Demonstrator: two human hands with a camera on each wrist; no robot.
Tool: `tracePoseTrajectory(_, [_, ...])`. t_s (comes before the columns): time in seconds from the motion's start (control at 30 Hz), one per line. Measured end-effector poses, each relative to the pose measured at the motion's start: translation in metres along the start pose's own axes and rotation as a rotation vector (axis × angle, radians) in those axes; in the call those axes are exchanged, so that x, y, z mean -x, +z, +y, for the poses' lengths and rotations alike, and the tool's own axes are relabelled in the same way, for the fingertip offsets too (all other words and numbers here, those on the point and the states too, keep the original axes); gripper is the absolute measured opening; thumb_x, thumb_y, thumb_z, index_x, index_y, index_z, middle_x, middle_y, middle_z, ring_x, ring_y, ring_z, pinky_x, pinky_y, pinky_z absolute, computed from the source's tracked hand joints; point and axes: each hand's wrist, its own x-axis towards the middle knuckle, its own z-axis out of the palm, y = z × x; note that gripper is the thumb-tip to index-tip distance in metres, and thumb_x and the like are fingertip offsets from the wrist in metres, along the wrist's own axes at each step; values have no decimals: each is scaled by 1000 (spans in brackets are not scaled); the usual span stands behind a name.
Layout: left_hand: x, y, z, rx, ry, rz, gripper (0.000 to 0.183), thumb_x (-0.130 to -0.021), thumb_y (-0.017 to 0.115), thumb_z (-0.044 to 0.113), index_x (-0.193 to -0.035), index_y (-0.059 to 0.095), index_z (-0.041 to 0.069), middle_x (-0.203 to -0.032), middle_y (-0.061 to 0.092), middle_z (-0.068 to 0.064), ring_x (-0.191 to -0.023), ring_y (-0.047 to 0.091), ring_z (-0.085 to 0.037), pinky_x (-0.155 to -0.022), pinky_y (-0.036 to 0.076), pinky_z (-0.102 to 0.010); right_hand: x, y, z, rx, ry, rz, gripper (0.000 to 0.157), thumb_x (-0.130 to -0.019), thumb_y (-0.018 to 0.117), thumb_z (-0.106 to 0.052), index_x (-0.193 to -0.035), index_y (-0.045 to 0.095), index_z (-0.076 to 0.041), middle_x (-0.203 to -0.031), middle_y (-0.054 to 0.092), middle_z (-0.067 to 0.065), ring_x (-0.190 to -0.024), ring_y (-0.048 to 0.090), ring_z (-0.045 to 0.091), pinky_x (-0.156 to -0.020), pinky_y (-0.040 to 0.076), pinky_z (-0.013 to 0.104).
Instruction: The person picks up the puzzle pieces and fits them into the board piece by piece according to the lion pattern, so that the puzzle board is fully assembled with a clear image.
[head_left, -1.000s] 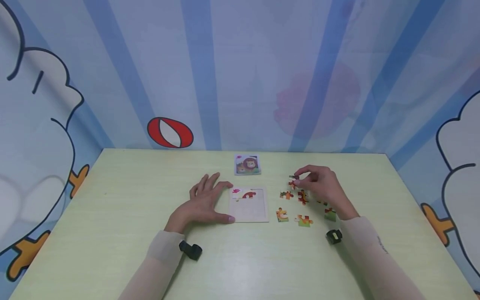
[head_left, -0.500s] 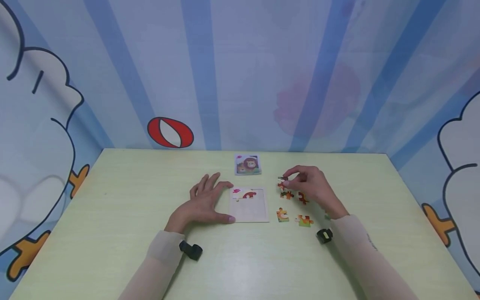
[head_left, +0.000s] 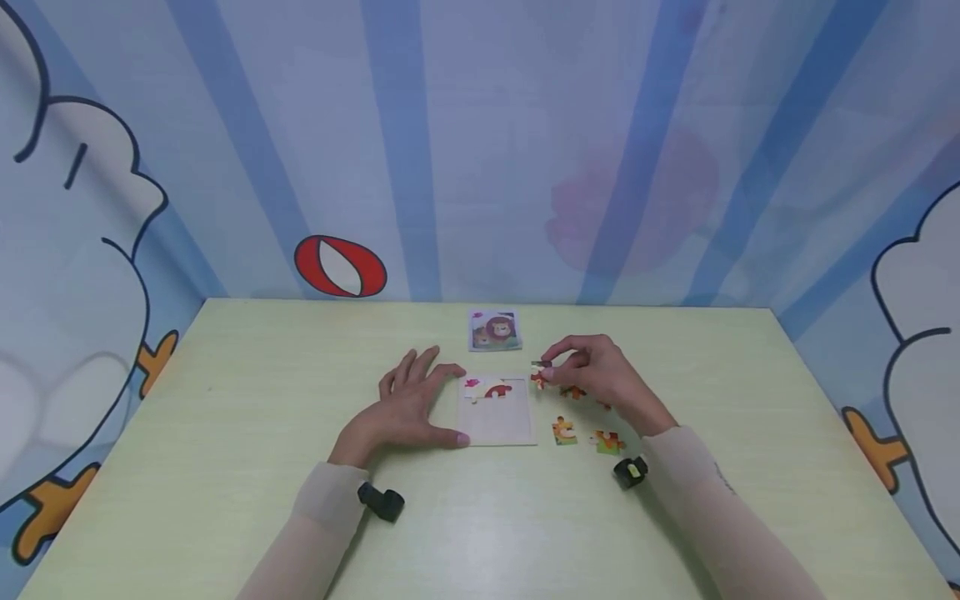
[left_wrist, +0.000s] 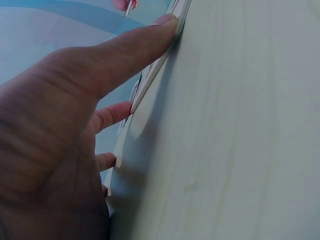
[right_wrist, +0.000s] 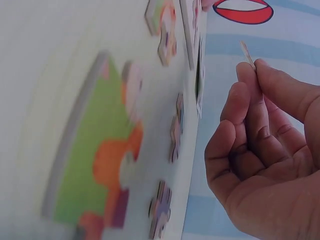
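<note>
In the head view a square puzzle tray (head_left: pixel 498 427) lies mid-table, with a few joined pieces (head_left: pixel 487 389) along its top edge. My left hand (head_left: pixel 408 417) is spread at its left side, thumb at the lower corner and index fingertip at the upper one. My right hand (head_left: pixel 603 375) pinches a red and white jigsaw piece (head_left: pixel 537 380) between thumb and index finger, just right of the tray's upper right corner. The right wrist view shows this piece (right_wrist: pixel 246 52) edge-on, held above the table, with the other fingers curled toward the palm.
Loose jigsaw pieces lie right of the tray, among them one orange and green piece (head_left: pixel 564 430) and another (head_left: pixel 608 442); some are partly hidden under the right hand. A lion picture card (head_left: pixel 495 330) lies behind the tray. A patterned blue backdrop (head_left: pixel 480 167) stands behind the table.
My right hand has moved left with the pinched jigsaw piece, from above the loose pieces to beside the tray's upper right corner. The left hand and tray have stayed in place.
</note>
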Motion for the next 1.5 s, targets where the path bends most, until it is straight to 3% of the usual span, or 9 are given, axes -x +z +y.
tracePoseTrajectory(0.1, [-1, 1, 0, -3, -1, 1, 97, -77, 89, 58, -159, 42, 32, -182, 7, -14, -167, -4, -47, -128, 4, -77, -1, 3, -2, -22, -1, -17, 26, -96, 83, -30, -119, 77, -19, -91, 81, 17, -75, 66, 28, -61, 46, 34])
tracePoseTrajectory(0.23, [-2, 3, -1, -1, -6, 4, 97, -78, 89, 56, -159, 41, 33, -182, 6, -12, -168, -5, -45, -129, 4, -75, -2, 7, -3, -32, -3, -27, 25, -95, 84, -28, -117, 78, -17, -90, 81, 17, -78, 68, 30, -70, 53, 37])
tracePoseTrajectory(0.47, [-2, 0, 1, -10, 12, 13, 97, -78, 88, 58, -158, 42, 31, -182, 8, -15, -167, -3, -48, -127, 5, -77, -5, 14, -6, -22, 1, -33, 22, -95, 84, -26, -114, 80, -15, -87, 80, 17, -76, 67, 25, -72, 51, 34])
tracePoseTrajectory(0.77, [0, -6, 6, -39, -14, -26, 97, -80, 87, 57, -160, 40, 31, -183, 4, -14, -168, -6, -47, -129, 5, -76, -11, 24, -9, 15, 48, -35, 15, -95, 83, -26, -107, 82, -17, -84, 80, 9, -83, 71, 24, -76, 52, 34])
tracePoseTrajectory(1.1, [-4, 4, -6, 5, 17, 1, 97, -78, 88, 57, -159, 41, 31, -182, 5, -13, -168, -6, -46, -127, 4, -76, -15, 32, -14, 27, 9, -71, 14, -94, 83, -22, -105, 83, -13, -85, 82, 7, -81, 74, 22, -77, 52, 32])
tracePoseTrajectory(1.5, [-1, 0, 1, -10, -7, -14, 97, -78, 89, 57, -159, 41, 33, -183, 5, -12, -168, -5, -45, -129, 3, -74, -23, 38, -16, 95, 17, -61, 12, -93, 83, -22, -101, 84, -14, -83, 82, 4, -77, 74, 18, -73, 54, 29])
